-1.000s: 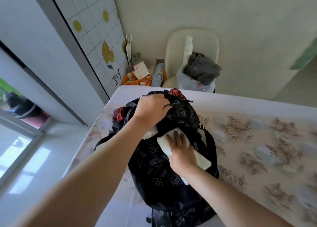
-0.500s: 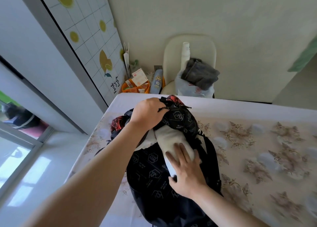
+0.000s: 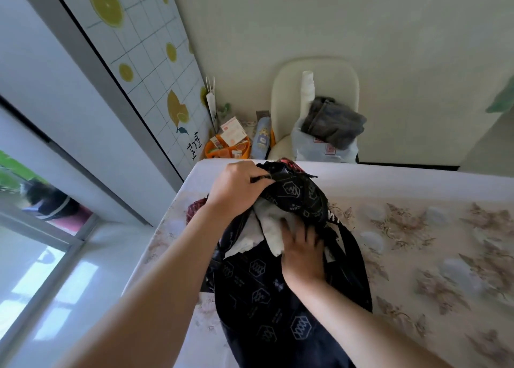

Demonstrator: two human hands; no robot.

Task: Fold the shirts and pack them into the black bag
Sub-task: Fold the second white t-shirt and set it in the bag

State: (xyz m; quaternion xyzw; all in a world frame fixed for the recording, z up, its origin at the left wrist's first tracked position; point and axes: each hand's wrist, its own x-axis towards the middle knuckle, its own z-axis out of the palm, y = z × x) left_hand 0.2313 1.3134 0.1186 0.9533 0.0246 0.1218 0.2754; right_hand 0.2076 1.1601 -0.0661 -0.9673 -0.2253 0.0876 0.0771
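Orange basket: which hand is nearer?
Left. The left hand grips the bag rim by the table far edge, just short of the basket; the right hand presses the shirt nearer the person.

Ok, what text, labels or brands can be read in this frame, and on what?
Nothing reads for certain.
Lemon panel: black cursive lines, too small.
Black bag: hexagon logos with tiny print, blurred; white strap letters, partly hidden.
Box: red print, blurred.
Plastic bag: red mark, blurred.

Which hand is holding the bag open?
The left hand, gripping the upper flap of the black bag; the right hand only pushes the white shirt inside.
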